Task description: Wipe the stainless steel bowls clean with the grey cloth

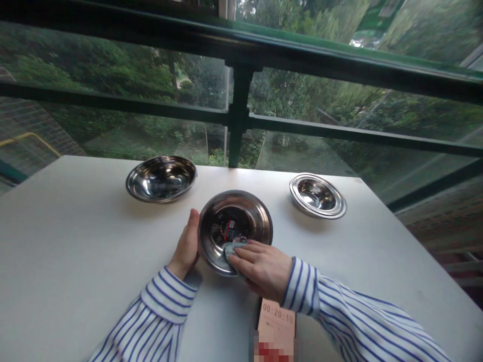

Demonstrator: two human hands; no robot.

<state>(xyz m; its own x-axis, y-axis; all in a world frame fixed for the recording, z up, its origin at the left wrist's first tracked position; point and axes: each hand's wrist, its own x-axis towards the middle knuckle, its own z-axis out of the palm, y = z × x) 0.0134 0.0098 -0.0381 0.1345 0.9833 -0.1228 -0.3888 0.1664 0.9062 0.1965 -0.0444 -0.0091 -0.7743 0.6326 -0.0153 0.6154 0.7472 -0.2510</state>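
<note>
The steel bowl (260, 216) sat mid-way across the white table (75, 241), nr its front edge, tilted a bit toward the person. L hand (185, 247) cupped its left rim from outside, fingers curled to the wall, thumb up. R hand (262, 266) reached in from front-right, fingers straight & together, pinning a grey cloth (232, 248) to the near inner wall, just below a sticker (229, 229). Two more bowls stood apart at back: wide bowl (161, 178) left, rimmed bowl (317, 196) right. A timer display (277, 322) lay nr the R wrist.

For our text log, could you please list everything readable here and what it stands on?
"00:20:1", last digit unclear: on the pink screen below the right hand, which holds a cloth.
Sticker in the middle bowl: too small to read.
</note>
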